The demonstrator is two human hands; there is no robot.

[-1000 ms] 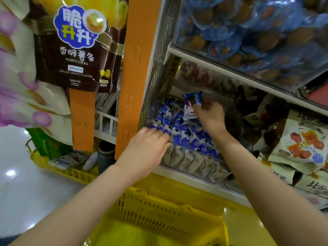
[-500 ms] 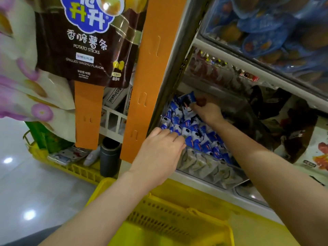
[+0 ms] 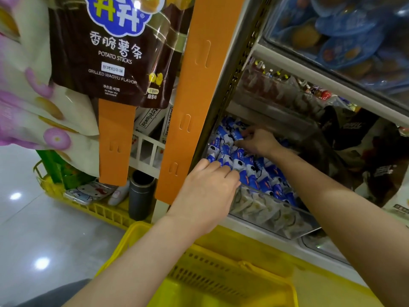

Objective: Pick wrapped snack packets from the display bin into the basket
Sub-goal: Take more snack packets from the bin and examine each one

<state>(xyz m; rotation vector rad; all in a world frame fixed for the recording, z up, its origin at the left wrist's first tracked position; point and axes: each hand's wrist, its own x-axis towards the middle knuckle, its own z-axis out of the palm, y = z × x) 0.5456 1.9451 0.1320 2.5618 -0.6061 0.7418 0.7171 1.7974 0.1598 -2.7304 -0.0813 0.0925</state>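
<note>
Several blue-and-white wrapped snack packets [image 3: 263, 178] fill a clear display bin [image 3: 276, 216] on the lower shelf. My right hand [image 3: 259, 142] reaches deep into the bin's back left part, where its curled fingers pinch one of the packets in the pile. At the front left corner of the bin my left hand [image 3: 208, 193] lies palm down, its fingers stretched over the nearest packets and touching them. Straight below my arms stands the yellow basket [image 3: 221, 280]; its inside is mostly out of view.
An orange hanging strip [image 3: 194, 96] runs down just left of the bin, and a brown potato-sticks bag [image 3: 112, 52] hangs further left. A second yellow basket [image 3: 95, 209] with a dark cup [image 3: 140, 193] sits on the floor. Dark snack bags [image 3: 354, 151] crowd the shelf's right side.
My right hand, which held a packet raised above the pile, has come down to the packets at the back of the bin. My left hand has stayed at the front corner. The view has moved closer.
</note>
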